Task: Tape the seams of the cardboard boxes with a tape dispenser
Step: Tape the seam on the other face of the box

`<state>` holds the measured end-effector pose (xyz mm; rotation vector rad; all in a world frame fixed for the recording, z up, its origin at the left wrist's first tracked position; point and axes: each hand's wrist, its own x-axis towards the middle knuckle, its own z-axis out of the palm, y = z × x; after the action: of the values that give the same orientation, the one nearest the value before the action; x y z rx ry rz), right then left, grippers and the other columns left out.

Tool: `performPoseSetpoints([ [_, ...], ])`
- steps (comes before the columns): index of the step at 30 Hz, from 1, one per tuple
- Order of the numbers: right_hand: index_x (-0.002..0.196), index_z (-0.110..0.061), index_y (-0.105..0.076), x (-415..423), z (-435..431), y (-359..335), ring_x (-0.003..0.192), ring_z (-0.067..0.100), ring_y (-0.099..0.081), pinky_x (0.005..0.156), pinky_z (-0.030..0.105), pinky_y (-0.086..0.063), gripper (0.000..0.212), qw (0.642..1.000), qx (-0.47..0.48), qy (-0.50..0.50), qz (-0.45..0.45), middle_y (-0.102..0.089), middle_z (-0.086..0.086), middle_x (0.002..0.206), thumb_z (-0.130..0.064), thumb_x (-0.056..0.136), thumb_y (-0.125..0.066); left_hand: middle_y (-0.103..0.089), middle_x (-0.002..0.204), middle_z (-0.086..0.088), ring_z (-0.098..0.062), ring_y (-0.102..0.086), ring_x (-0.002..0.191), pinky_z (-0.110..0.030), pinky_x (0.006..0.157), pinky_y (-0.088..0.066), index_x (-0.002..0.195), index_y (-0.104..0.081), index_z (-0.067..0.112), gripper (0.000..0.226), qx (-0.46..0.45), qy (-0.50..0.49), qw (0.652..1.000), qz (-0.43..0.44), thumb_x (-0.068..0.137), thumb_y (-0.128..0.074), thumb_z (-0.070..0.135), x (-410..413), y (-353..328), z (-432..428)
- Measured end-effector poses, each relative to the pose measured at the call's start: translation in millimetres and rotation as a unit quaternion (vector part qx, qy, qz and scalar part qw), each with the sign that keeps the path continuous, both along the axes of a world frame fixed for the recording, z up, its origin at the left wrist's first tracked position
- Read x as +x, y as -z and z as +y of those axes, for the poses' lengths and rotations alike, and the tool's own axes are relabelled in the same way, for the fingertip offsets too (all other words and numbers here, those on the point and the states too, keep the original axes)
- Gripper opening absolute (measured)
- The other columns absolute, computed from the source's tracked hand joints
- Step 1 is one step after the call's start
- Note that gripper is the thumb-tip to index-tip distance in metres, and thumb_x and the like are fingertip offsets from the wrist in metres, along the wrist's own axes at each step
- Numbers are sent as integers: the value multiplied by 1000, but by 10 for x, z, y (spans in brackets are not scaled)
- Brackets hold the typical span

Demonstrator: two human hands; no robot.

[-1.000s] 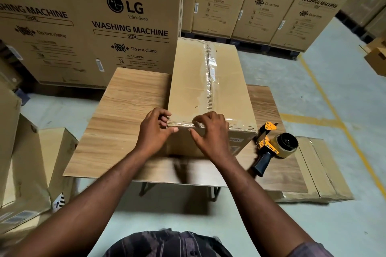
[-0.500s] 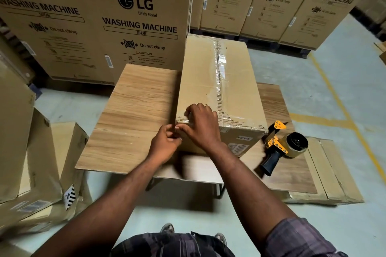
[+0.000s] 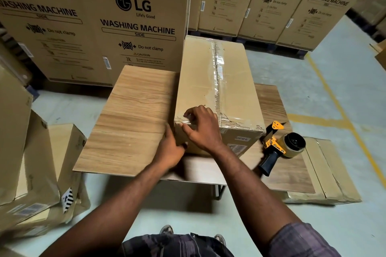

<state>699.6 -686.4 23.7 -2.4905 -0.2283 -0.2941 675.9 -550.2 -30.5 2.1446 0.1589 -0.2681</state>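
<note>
Left hand [image 3: 170, 151], right hand [image 3: 203, 129] press box [image 3: 200, 77] corner — dispenser [image 3: 281, 148] nearby.

I'm stretching both forearms over the tabletop's [image 3: 129, 121] near edge; my right hand [image 3: 201, 129] is pressing down, fingers bent, my left hand [image 3: 170, 150] lying just beside it, thumb raised.

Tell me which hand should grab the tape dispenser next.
Right, likely. The tape dispenser lies on the table right of the box, on the right hand's side, handle toward the person. The left hand rests against the box's left corner, farther away.
</note>
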Motion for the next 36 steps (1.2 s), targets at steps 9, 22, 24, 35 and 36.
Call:
performPoseSetpoints([
  [9, 116, -17, -63, -206, -42, 122, 104, 24, -50, 92, 45, -41, 33, 999, 29, 17, 0, -59, 1, 114, -31, 87, -57, -53, 145, -7, -27, -52, 133, -26, 103, -42, 155, -27, 17, 91, -42, 40, 998, 31, 78, -72, 36, 11, -49, 193],
  [22, 163, -9, -15, -458, -380, 216, 158, 24, -2, 128, 43, 1, 71, 978, -203, 17, 44, -5, 8, 171, -51, 106, -15, -9, 168, -2, -20, -6, 155, -38, 123, 3, 160, -12, 18, 83, 323, 240, 872, -280, 91, -58, 23, 28, -335, -136],
  [24, 164, -16, -13, -485, -637, 219, 158, 19, -3, 128, 43, 1, 72, 975, -210, 46, 50, -6, 2, 171, -57, 104, -12, -10, 168, 0, -19, -11, 154, -35, 122, -1, 160, -13, 20, 86, 327, 248, 866, -287, 91, -62, 25, 65, -354, -70],
  [35, 154, -9, -35, -601, -1320, 107, 154, 32, -19, 122, 61, -11, 72, 950, -169, 250, 85, -25, 15, 165, -57, 101, -25, -15, 167, 0, -18, -13, 154, -36, 123, -6, 159, -21, 20, 72, 284, 212, 897, -265, 98, -53, 41, 48, -477, -174],
  [36, 153, -8, -36, -595, -1244, 107, 155, 31, -17, 122, 60, -9, 71, 953, -174, 238, 73, -23, 13, 167, -55, 101, -28, -13, 167, 0, -18, -12, 154, -38, 123, -4, 160, -19, 19, 74, 288, 217, 894, -267, 98, -53, 43, 45, -470, -197],
])
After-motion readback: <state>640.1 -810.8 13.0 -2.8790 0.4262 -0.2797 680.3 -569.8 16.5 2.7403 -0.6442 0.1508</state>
